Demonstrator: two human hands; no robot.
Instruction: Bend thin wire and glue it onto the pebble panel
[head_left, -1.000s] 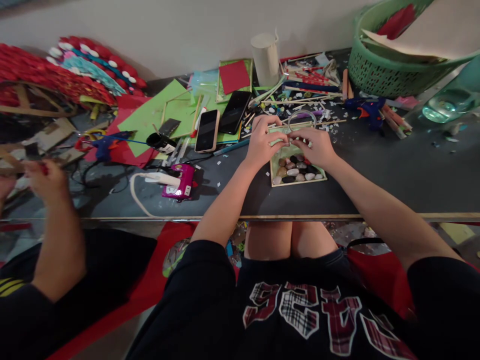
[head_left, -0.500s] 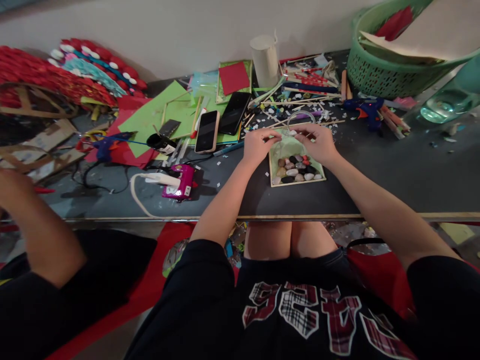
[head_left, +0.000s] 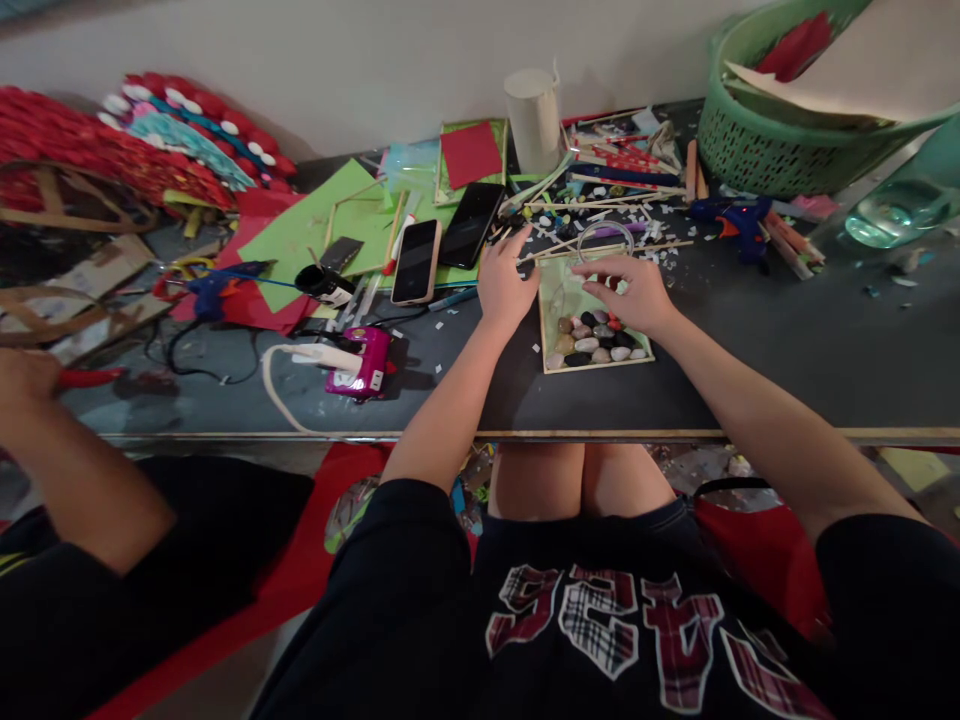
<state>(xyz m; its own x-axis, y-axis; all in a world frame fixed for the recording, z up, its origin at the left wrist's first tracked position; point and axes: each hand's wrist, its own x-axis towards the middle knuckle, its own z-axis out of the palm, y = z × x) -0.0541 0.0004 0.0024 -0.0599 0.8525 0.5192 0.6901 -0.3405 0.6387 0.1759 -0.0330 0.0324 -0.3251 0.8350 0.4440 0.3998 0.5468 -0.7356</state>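
A small pale green frame with a light rim (head_left: 598,368) lies flat before me, its near half filled with several pebbles (head_left: 592,338) in black, white, brown and red. Over the frame's far right part, my right hand (head_left: 630,292) has its thumb and fingers curled together. Whatever they may pinch is too small to make out. My left hand (head_left: 508,285) is beside the frame's left edge, fingers stretched toward small white scraps and thin sticks, with nothing visible in it. A clear ring (head_left: 606,240) lies just beyond my right hand.
Two phones (head_left: 415,262) and green paper (head_left: 300,235) lie left. A pink power adapter (head_left: 360,362) with a white plug sits nearer. At right are a glue gun (head_left: 739,222), a green basket (head_left: 787,145) and a water container (head_left: 896,205). A co-worker's hand (head_left: 26,380) holds something red.
My left hand has moved away from my right hand, leftward and back, and its fingers have spread. My right hand stays over the frame. The co-worker's hand has come lower with a red thing.
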